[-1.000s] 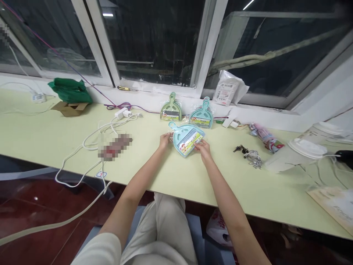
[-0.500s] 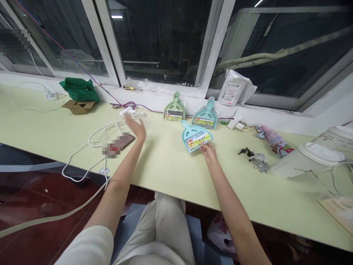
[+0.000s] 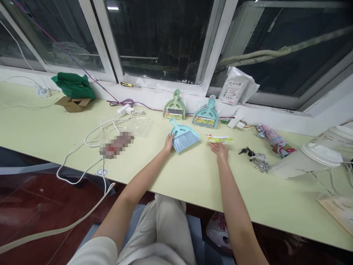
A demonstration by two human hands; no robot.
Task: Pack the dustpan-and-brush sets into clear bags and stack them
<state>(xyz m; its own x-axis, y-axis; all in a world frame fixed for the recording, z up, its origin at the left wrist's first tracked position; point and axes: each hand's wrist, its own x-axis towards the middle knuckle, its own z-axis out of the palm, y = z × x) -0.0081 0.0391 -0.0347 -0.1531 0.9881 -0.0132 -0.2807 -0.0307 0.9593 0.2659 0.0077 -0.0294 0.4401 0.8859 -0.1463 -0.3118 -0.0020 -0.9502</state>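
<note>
My left hand (image 3: 168,142) grips the left edge of a light blue dustpan (image 3: 180,129), its fingers closed on the rim. A blue brush with pale bristles (image 3: 186,140) lies in the pan. To the right, my right hand (image 3: 220,150) is at a printed yellow and white card label (image 3: 219,138), which is blurred; its fingers look stretched out, and whether they pinch the card cannot be made out. Behind stand a wrapped green dustpan set (image 3: 174,106) and a wrapped teal dustpan stack (image 3: 206,114), both leaning at the wall.
White cables (image 3: 91,141) and a clear plastic film (image 3: 139,126) lie left on the table (image 3: 165,173). Keys (image 3: 258,161), a folded umbrella (image 3: 273,140) and white cups (image 3: 306,160) are on the right. A green bag (image 3: 74,85) rests over a cardboard box (image 3: 73,104).
My left hand has come from the cables to the dustpan. The label is off the dustpan and has moved right with my right hand. A clear film now lies by the cables.
</note>
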